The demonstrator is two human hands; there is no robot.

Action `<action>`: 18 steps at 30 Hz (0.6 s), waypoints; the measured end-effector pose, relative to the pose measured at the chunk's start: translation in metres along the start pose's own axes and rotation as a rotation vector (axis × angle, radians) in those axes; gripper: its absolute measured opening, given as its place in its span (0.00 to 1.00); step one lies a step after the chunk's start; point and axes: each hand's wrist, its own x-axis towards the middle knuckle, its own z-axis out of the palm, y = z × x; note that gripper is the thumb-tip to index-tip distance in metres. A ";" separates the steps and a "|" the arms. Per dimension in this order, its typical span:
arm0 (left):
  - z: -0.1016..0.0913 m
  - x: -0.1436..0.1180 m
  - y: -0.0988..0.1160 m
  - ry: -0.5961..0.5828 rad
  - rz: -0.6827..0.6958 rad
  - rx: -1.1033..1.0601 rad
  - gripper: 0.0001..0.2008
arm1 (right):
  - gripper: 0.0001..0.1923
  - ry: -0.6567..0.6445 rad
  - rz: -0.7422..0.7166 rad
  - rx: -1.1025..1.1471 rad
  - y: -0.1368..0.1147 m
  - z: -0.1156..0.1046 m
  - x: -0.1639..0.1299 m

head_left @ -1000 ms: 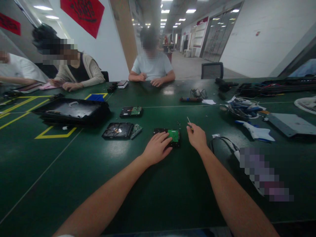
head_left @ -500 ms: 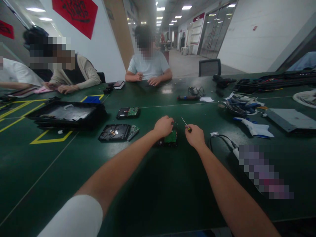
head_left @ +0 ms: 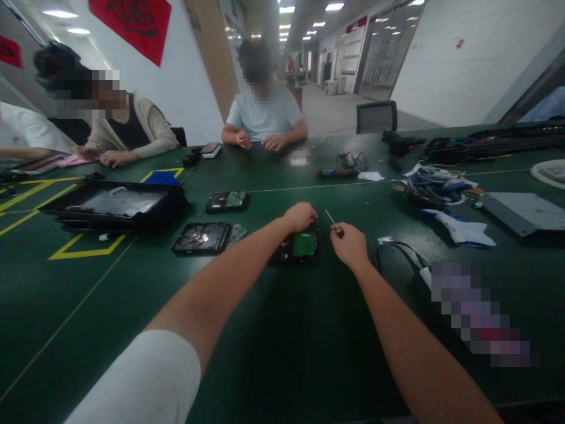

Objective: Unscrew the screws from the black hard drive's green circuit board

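Observation:
A hard drive with a green circuit board (head_left: 303, 245) lies on the table in front of me, its left part hidden behind my forearm. My left hand (head_left: 301, 217) is over the drive's far edge, its fingers curled together and pointing down. Whatever they may pinch is too small to make out. Just right of the drive, my right hand (head_left: 348, 242) is closed around a screwdriver (head_left: 332, 219). Its thin shaft points up and to the left, away from the board.
Left of my forearm lie an opened hard drive (head_left: 202, 238), a loose circuit board (head_left: 237, 234) and another drive (head_left: 227, 201). A black tray (head_left: 165, 206) stands further left. Rightward are a cable (head_left: 399, 244), gloves (head_left: 463, 228) and a metal case (head_left: 525, 212). Co-workers sit opposite.
My left hand has moved slightly up and right, away from the board, so more of the green shows. My right hand keeps the screwdriver in nearly the same place.

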 end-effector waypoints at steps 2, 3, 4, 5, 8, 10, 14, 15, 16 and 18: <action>-0.002 0.000 0.001 -0.014 0.018 0.000 0.13 | 0.12 0.011 0.003 0.005 0.000 0.001 0.000; -0.003 0.000 0.001 -0.018 0.011 -0.006 0.12 | 0.12 0.016 0.006 0.008 0.000 0.001 0.000; -0.004 0.000 0.000 -0.016 0.003 -0.015 0.12 | 0.12 0.016 0.008 0.012 0.000 0.001 0.000; -0.005 0.000 0.000 -0.010 -0.003 -0.023 0.11 | 0.12 0.013 0.011 0.015 0.000 0.000 0.000; -0.007 0.001 -0.001 -0.002 0.007 -0.041 0.12 | 0.12 -0.008 0.020 0.020 0.000 -0.001 0.000; -0.006 0.001 0.000 -0.008 0.019 -0.041 0.14 | 0.12 -0.008 0.024 0.016 0.000 -0.002 0.000; -0.003 0.002 0.004 -0.017 0.021 -0.029 0.14 | 0.12 -0.005 0.017 0.017 -0.001 -0.003 0.000; -0.002 0.002 0.005 -0.016 0.018 -0.031 0.14 | 0.12 -0.009 0.015 0.021 -0.001 -0.003 0.000; -0.002 0.002 0.007 -0.014 0.012 -0.035 0.13 | 0.12 -0.011 0.012 0.023 -0.001 -0.003 0.000; -0.001 0.001 0.010 -0.004 -0.010 -0.052 0.13 | 0.12 -0.005 0.009 0.019 -0.001 -0.002 0.000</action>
